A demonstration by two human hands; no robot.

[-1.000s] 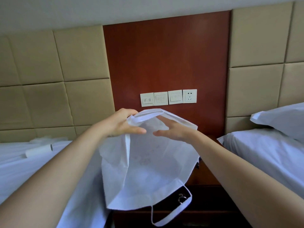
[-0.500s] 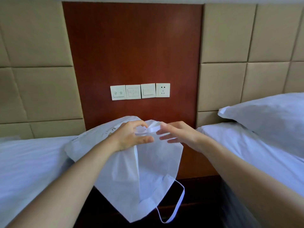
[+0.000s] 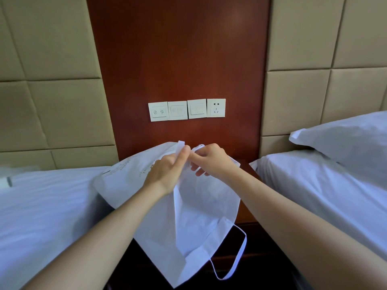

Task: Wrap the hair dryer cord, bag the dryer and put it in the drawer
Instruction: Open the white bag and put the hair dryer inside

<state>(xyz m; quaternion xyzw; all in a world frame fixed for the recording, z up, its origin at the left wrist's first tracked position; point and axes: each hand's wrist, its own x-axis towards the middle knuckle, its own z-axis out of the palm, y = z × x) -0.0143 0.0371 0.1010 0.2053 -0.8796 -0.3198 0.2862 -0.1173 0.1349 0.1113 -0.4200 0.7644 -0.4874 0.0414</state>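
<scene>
Two-handed, pinched the bag (image 3: 201, 216) by its top edge with left hand (image 3: 165, 174) and right hand (image 3: 211, 162), hanging between the beds (image 3: 41, 216) (no dryer in sight). Probably risked losing that edge, given thin, slippery fabric.

You held the white non-woven fabric bag (image 3: 201, 216) up in front of you by its top edge. Your left hand (image 3: 165, 172) and right hand (image 3: 211, 162) each pinched that edge, close together at the bag's highest point. From there the soft, creased cloth hung down loosely and narrowed to a corner at the bottom. One wide panel stood out to the left, with faint grey print on it, too small to read. A thin white strap (image 3: 240, 254) dangled in a loop from the lower right side of the bag.
</scene>
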